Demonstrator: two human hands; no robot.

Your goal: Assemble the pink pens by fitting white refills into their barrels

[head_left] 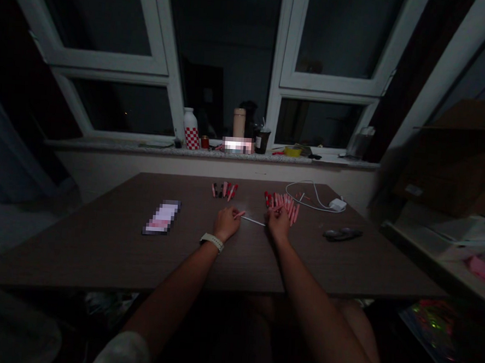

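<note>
My left hand [225, 224], with a pale watch on its wrist, is closed on a slim pink tube [239, 215]. My right hand [278, 225] is at the near edge of a row of pink tubes [293, 211], its fingers pinched on a small pink tube [275, 208]. Between both hands a thin white stick [252, 221] lies on the table [139, 263]; its right end reaches my right hand. Farther back, a smaller group of pink tubes [225, 189] with red and black parts lies left of the row. Fine detail is lost in the dim light.
A phone [162, 217] lies on the left. On the right are dark glasses [343, 233] and a white charger [337, 204] with a looped cable. The windowsill [154, 149] bears a checkered bottle [191, 129], a drink cup [262, 140] and yellow tape [292, 151]. A cardboard box [452, 167] stands far right.
</note>
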